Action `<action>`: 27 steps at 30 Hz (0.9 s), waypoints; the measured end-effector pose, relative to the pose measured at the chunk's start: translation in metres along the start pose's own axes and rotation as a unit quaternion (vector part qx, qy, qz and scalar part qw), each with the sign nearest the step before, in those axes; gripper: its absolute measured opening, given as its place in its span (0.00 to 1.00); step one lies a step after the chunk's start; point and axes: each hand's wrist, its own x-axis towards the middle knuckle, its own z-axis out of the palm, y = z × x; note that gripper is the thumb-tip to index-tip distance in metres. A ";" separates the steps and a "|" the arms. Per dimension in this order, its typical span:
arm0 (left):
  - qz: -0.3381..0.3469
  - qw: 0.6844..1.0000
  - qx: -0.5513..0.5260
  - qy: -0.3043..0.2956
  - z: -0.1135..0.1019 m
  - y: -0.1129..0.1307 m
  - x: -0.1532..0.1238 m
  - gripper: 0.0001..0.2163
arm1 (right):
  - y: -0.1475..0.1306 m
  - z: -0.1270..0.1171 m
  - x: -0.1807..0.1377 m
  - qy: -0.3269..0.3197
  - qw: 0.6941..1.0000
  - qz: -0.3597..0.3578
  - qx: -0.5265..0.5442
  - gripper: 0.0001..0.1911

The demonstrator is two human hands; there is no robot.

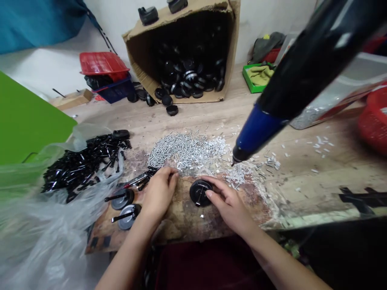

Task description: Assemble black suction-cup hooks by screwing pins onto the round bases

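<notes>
My right hand (226, 199) grips a round black plastic cap (199, 192) by its right side, thumb on top and fingers behind. A thin bar crosses the cap's top. My left hand (163, 183) is closed with fingertips together at the near edge of a pile of small metal screws (172, 149); what the fingertips hold, if anything, is hidden. To the left of that wrist lie a grey disc with a black lever (119, 199) and a second grey disc with a lever (128, 217). Small white plastic pieces (219, 147) adjoin the screws.
A black and blue power screwdriver (263, 125) hangs tip down at the upper right. Behind stands a cardboard box (232, 52) of black caps. Black levers (87, 161) lie on clear plastic at left. A red basket (102, 63) and a green tray (249, 82) stand farther back.
</notes>
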 end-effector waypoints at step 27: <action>-0.013 0.981 0.190 -0.029 0.025 0.014 0.038 0.08 | 0.003 0.005 -0.005 -0.016 0.993 0.005 0.116 0.20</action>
